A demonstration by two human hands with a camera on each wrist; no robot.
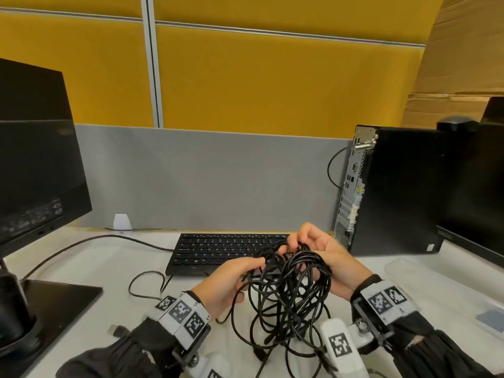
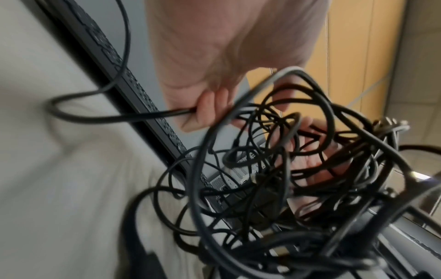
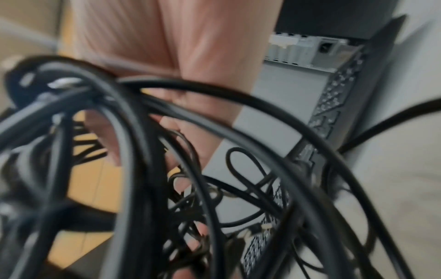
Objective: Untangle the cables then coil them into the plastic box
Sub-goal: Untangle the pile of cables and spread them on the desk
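Observation:
A tangle of black cables (image 1: pixel 286 293) hangs between my two hands, just above the desk and in front of the keyboard. My left hand (image 1: pixel 256 264) pinches strands at the upper left of the tangle; in the left wrist view its fingers (image 2: pixel 207 113) curl round one cable. From the right, my right hand (image 1: pixel 290 245) grips the top of the bundle, with loops draped over its palm. In the right wrist view its fingers (image 3: pixel 183 136) reach in among the cables (image 3: pixel 214 198). The lower loops trail onto the desk. A clear plastic box (image 1: pixel 406 271) lies at the right.
A black keyboard (image 1: pixel 218 249) lies behind the hands, its cord looping on the desk (image 1: pixel 109 271). A monitor (image 1: pixel 35 173) on a stand is at the left, and a black PC tower (image 1: pixel 398 192) and a second screen at the right. A loose USB plug (image 1: pixel 116 330) lies near the left sleeve.

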